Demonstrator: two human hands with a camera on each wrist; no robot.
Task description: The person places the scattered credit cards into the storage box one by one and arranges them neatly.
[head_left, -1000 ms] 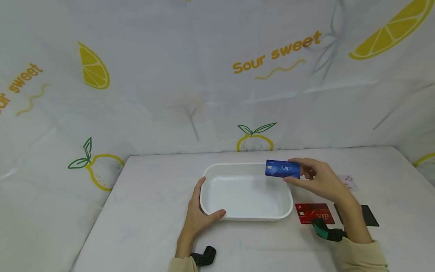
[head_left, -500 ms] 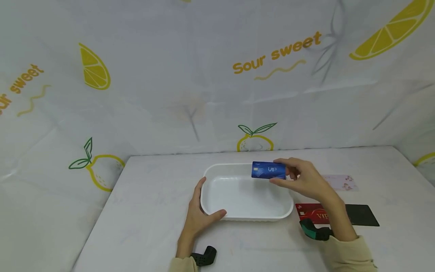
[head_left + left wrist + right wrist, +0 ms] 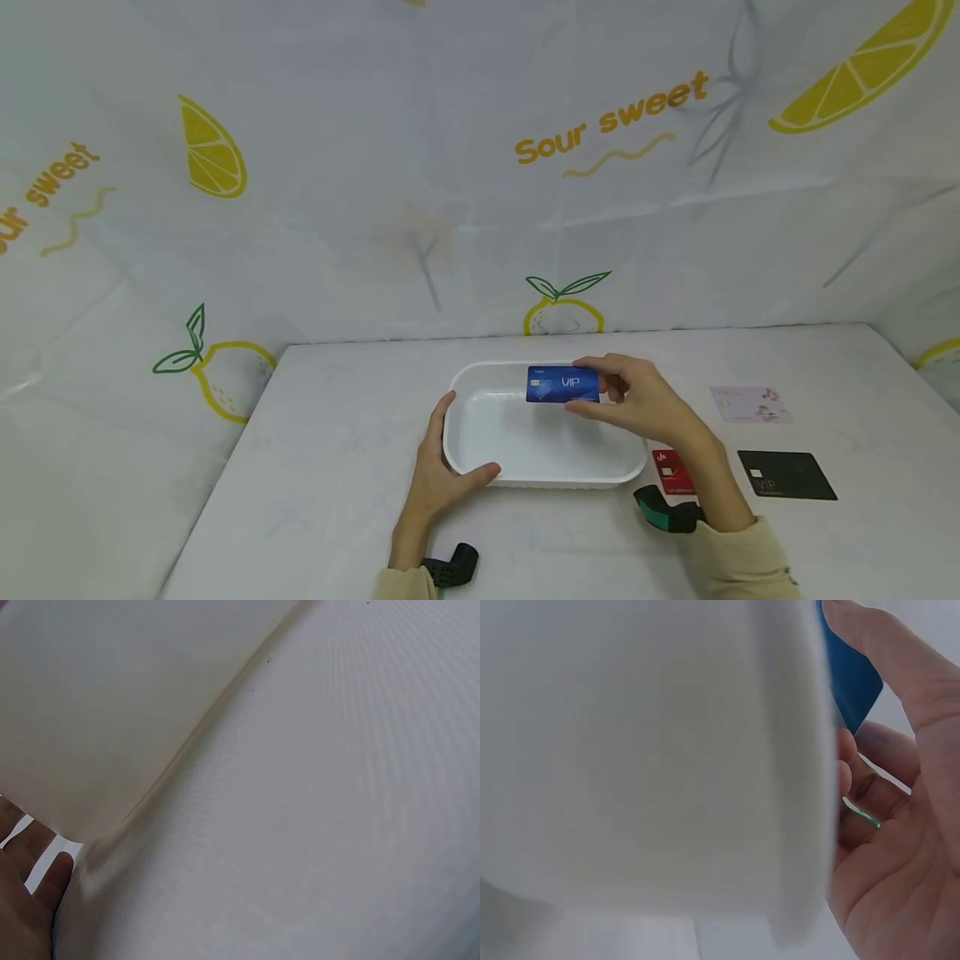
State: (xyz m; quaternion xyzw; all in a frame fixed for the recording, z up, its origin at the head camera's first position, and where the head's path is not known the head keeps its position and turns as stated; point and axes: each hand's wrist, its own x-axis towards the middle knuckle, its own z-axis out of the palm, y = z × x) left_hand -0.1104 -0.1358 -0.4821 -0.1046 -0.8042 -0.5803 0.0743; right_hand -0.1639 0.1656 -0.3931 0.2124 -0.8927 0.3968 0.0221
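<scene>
A white rectangular plastic tray (image 3: 551, 454) stands on the table in the head view. My left hand (image 3: 442, 483) holds its near left corner, the thumb along the front rim and the fingers up the left side. In the left wrist view, fingers (image 3: 52, 881) show beside the tray's outer wall (image 3: 112, 712). My right hand (image 3: 641, 400) pinches a blue VIP card (image 3: 551, 385) by its right end between thumb and fingers. The card overlaps the back part of the tray. In the right wrist view, the tray's wall hides part of the blue card (image 3: 853, 679).
To the right of the tray lie a red card (image 3: 672, 473), partly hidden by my right forearm, a black VIP card (image 3: 787, 475) and a pale pink patterned card (image 3: 750, 404). A lemon-print sheet (image 3: 337, 208) hangs behind the white table (image 3: 322, 458).
My right hand has moved left with the blue card, from the tray's right rim to over its back middle. The pink and black cards have come into fuller view. My left hand stays put.
</scene>
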